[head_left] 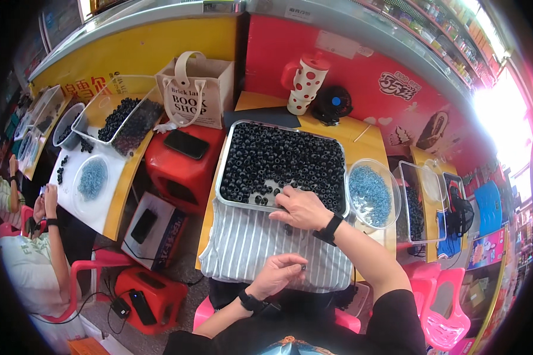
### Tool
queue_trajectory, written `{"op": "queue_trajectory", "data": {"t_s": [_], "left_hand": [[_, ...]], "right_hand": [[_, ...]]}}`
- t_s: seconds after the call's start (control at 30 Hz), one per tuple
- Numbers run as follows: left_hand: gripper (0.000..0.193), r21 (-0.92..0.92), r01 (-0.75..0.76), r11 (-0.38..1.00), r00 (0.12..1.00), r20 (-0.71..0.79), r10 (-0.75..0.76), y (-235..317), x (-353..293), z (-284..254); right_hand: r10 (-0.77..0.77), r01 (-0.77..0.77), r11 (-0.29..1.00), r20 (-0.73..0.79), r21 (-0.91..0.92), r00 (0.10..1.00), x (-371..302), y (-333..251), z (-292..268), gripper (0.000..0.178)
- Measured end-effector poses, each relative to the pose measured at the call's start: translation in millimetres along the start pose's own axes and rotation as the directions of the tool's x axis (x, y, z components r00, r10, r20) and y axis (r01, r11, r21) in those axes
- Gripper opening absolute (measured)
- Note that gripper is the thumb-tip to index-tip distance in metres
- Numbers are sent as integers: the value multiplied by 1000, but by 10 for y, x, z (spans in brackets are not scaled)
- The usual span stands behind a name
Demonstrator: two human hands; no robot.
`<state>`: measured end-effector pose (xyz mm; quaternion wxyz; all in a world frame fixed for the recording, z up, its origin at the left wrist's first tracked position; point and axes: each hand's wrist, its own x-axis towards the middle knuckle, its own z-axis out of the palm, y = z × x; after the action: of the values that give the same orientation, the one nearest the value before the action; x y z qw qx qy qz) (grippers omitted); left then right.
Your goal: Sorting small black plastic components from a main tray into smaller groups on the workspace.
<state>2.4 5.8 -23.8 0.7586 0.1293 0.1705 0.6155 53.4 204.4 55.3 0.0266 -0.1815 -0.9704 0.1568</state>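
Observation:
A clear rectangular tray full of small black ring-shaped pieces stands in front of me. My right hand is over its near edge, fingertips down among the pieces and thumb apart from them. Closer to me, my left hand pinches a small black piece between thumb and fingertips, above a grey-and-white striped cloth. Another dark piece shows just below my right hand. Right of the tray, a round clear bowl holds many small pale-blue pieces.
Behind the tray stand a dotted tumbler and a black fan. A red stool with a phone and a canvas bag are to the left. At far left, a person sits by another table bearing containers. Pink chairs stand right.

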Motion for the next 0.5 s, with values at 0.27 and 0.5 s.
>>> {"op": "queue_trajectory", "data": {"t_s": [0.27,0.5], "left_hand": [[23,-19,-11,1000,999,31,11,17,-2,-12],[22,-22,-44,999,999,29,45,-3,2,-29]], "right_hand": [[-130,138,989,-132,55,983,-46,127,26,46],[-138,167,972,-173,165,975,-124,267,19,45]]}}
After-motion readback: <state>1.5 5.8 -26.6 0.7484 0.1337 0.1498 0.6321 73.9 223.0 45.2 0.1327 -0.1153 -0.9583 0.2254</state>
